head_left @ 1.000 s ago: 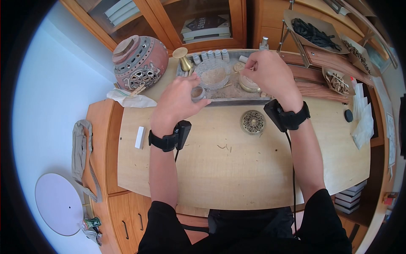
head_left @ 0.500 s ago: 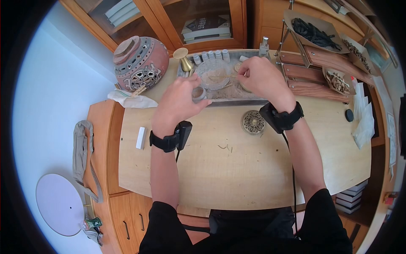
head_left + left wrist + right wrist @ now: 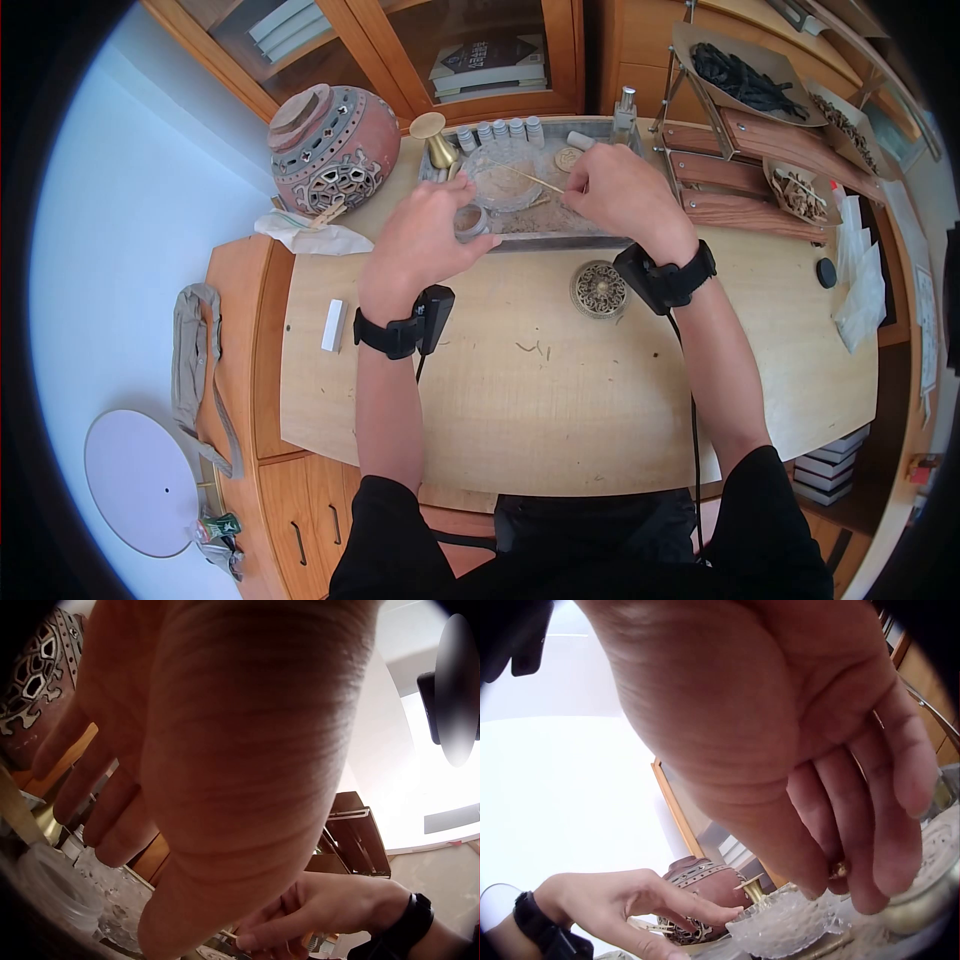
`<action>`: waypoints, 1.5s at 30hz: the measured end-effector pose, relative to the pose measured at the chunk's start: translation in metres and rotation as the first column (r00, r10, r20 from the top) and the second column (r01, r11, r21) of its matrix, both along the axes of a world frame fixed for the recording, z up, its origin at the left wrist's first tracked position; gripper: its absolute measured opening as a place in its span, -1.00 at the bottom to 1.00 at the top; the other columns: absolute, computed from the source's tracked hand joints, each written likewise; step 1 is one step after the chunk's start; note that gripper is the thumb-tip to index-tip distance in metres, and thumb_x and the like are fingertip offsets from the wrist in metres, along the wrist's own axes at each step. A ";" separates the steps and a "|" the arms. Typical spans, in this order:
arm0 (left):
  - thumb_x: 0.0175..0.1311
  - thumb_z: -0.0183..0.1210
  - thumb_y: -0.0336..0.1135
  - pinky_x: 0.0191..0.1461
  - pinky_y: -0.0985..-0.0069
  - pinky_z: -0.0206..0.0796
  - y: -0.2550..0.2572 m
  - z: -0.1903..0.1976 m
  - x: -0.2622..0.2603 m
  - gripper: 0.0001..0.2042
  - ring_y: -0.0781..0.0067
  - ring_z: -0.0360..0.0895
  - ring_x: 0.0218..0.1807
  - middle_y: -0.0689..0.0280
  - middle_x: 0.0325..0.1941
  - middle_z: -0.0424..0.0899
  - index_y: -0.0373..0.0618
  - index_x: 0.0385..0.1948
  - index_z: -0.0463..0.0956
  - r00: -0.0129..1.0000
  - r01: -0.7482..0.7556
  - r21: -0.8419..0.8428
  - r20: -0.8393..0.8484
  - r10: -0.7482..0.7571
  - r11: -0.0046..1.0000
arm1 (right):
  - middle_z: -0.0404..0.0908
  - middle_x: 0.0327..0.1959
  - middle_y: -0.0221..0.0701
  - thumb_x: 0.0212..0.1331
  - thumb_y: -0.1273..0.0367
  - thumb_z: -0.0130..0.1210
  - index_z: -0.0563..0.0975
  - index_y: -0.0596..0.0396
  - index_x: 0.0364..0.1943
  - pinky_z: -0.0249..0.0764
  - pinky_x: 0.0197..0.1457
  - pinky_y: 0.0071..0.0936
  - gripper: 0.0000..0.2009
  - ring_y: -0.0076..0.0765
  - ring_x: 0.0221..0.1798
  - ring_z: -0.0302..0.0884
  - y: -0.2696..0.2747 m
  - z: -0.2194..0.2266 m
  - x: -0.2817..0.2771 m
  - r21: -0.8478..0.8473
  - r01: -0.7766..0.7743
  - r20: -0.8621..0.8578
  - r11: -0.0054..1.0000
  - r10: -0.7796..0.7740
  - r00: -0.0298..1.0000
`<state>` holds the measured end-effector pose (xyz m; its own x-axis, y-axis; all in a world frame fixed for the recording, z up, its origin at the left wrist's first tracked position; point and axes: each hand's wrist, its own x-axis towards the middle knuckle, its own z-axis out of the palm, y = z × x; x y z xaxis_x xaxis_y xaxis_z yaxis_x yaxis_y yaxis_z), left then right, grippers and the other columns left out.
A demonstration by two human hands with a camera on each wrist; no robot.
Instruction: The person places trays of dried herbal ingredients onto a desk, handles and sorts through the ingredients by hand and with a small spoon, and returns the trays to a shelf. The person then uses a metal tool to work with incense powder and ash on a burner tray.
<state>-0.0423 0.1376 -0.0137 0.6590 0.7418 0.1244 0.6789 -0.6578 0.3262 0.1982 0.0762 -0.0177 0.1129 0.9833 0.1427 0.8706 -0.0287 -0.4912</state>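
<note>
My right hand [image 3: 625, 195] pinches a thin brass-coloured stick tool [image 3: 540, 181]. Its far end lies over a clear cut-glass dish [image 3: 486, 200] of pale brown powder. In the right wrist view a brass bowl [image 3: 922, 904] with pale powder sits beside the right fingertips; the hand hides it from the head view. My left hand [image 3: 425, 225], thumb spread and fingers loosely extended, hovers around a small clear round jar [image 3: 470, 224]. The left wrist view shows that jar [image 3: 60, 889] just below the fingers, with the glass dish [image 3: 112, 892] beyond.
A grey tray [image 3: 560, 241] bears the dish, several small vials [image 3: 517, 130] and a brass stand [image 3: 432, 140]. Nearer me lies a pierced brass lid [image 3: 600, 289]. A large clay pot [image 3: 335, 145] stands left; a wooden rack [image 3: 745, 210] with paper trays stands right. A white block [image 3: 332, 325] lies left.
My right hand left the brass bowl and swung the tool leftward over the glass dish; since then the tool has tilted, its far end pointing away. The left hand stays in place.
</note>
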 end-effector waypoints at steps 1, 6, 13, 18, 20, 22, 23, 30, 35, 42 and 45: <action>0.01 0.49 -0.23 0.36 0.25 0.40 -0.001 0.001 0.000 -0.40 -0.14 0.58 0.27 -0.14 0.32 0.57 -0.47 0.08 0.60 1.000 0.001 0.000 0.000 -0.001 1.000 | 0.73 -0.39 -0.10 0.05 0.40 0.28 0.75 0.17 -0.36 0.61 -0.11 -0.18 -0.86 0.04 -0.25 0.73 0.000 -0.001 0.000 0.000 0.001 0.000 1.000 -0.001 1.000; 0.02 0.48 -0.22 0.35 0.24 0.41 -0.002 0.003 0.001 -0.39 -0.13 0.58 0.26 -0.11 0.33 0.57 -0.45 0.10 0.59 1.000 -0.001 0.008 -0.010 0.001 1.000 | 0.74 -0.39 -0.12 0.03 0.39 0.30 0.76 0.14 -0.38 0.62 -0.11 -0.18 -0.87 0.01 -0.24 0.73 -0.003 0.000 0.000 -0.011 0.007 0.031 1.000 -0.007 0.999; 0.02 0.48 -0.23 0.34 0.25 0.41 0.000 -0.001 -0.001 -0.39 -0.14 0.59 0.26 -0.13 0.33 0.56 -0.45 0.10 0.59 1.000 0.014 0.035 0.010 -0.014 0.999 | 0.75 -0.39 -0.14 0.01 0.38 0.33 0.76 0.12 -0.39 0.62 -0.10 -0.18 -0.88 -0.01 -0.24 0.74 -0.006 0.004 -0.001 -0.035 0.019 0.052 0.999 -0.017 0.998; 0.02 0.47 -0.23 0.32 0.24 0.42 0.000 -0.001 -0.001 -0.40 -0.16 0.59 0.24 -0.16 0.31 0.56 -0.46 0.09 0.59 1.000 0.020 0.033 0.008 -0.021 0.999 | 0.75 -0.39 -0.15 0.00 0.39 0.34 0.76 0.13 -0.40 0.63 -0.09 -0.20 -0.88 -0.01 -0.24 0.74 -0.008 0.012 -0.002 -0.070 0.033 0.035 0.997 -0.031 0.999; 0.01 0.48 -0.23 0.32 0.24 0.42 0.001 -0.002 -0.001 -0.40 -0.17 0.59 0.24 -0.17 0.31 0.56 -0.46 0.08 0.60 1.000 0.027 0.037 0.015 -0.027 0.999 | 0.75 -0.39 -0.16 0.01 0.39 0.34 0.75 0.13 -0.40 0.63 -0.09 -0.20 -0.88 -0.01 -0.24 0.74 -0.006 0.011 -0.001 -0.047 0.045 0.028 0.998 -0.044 0.999; 0.01 0.48 -0.23 0.31 0.24 0.42 0.001 -0.002 -0.001 -0.41 -0.18 0.59 0.24 -0.18 0.30 0.57 -0.46 0.07 0.60 0.999 0.033 0.042 0.021 -0.034 0.999 | 0.75 -0.39 -0.16 0.01 0.39 0.33 0.75 0.14 -0.41 0.63 -0.09 -0.21 -0.88 -0.01 -0.24 0.74 -0.006 0.013 -0.001 -0.024 0.057 0.020 0.998 -0.057 0.998; 0.00 0.48 -0.23 0.31 0.23 0.43 0.001 -0.002 -0.001 -0.41 -0.18 0.59 0.23 -0.19 0.29 0.57 -0.46 0.06 0.60 0.999 0.033 0.042 0.024 -0.034 0.999 | 0.76 -0.33 -0.16 0.02 0.41 0.30 0.75 0.13 -0.38 0.64 -0.06 -0.17 -0.89 0.02 -0.19 0.74 -0.007 0.016 0.000 -0.016 0.055 0.010 0.998 -0.054 0.998; 0.00 0.48 -0.24 0.31 0.23 0.43 0.001 -0.002 -0.001 -0.41 -0.18 0.59 0.23 -0.19 0.29 0.57 -0.46 0.06 0.60 0.999 0.034 0.043 0.026 -0.035 0.999 | 0.76 -0.27 -0.16 0.11 0.43 0.24 0.73 0.09 -0.37 0.65 -0.03 -0.13 -0.91 0.04 -0.12 0.73 -0.011 0.017 -0.002 0.174 0.097 -0.009 0.980 -0.097 0.995; 0.00 0.48 -0.24 0.31 0.24 0.43 0.000 -0.001 0.000 -0.41 -0.18 0.59 0.24 -0.18 0.29 0.57 -0.47 0.06 0.60 0.999 0.027 0.035 0.027 -0.028 0.999 | 0.76 -0.26 -0.16 0.14 0.43 0.20 0.73 0.09 -0.37 0.64 -0.03 -0.12 -0.90 0.04 -0.12 0.72 -0.004 0.008 -0.003 0.186 0.087 -0.042 0.979 -0.081 0.996; 0.02 0.46 -0.22 0.33 0.25 0.42 0.001 -0.003 -0.002 -0.40 -0.16 0.59 0.24 -0.17 0.30 0.57 -0.48 0.07 0.59 0.999 0.034 0.042 0.028 -0.035 0.999 | 0.75 -0.37 -0.16 0.10 0.42 0.28 0.73 0.16 -0.36 0.64 -0.09 -0.21 -0.89 0.00 -0.23 0.74 0.000 0.000 0.000 0.152 0.036 -0.001 0.988 -0.036 0.999; 0.02 0.46 -0.22 0.33 0.26 0.41 0.001 -0.003 -0.001 -0.39 -0.16 0.59 0.24 -0.17 0.30 0.57 -0.49 0.08 0.59 0.999 0.029 0.038 0.022 -0.030 0.999 | 0.75 -0.39 -0.17 0.08 0.42 0.29 0.73 0.16 -0.39 0.63 -0.09 -0.19 -0.90 0.00 -0.23 0.74 0.001 -0.003 -0.002 0.108 0.044 0.043 0.993 -0.048 0.998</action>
<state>-0.0435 0.1386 -0.0163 0.6773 0.7164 0.1676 0.6514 -0.6898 0.3159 0.1966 0.0774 -0.0204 0.1487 0.9561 0.2524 0.8909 -0.0188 -0.4539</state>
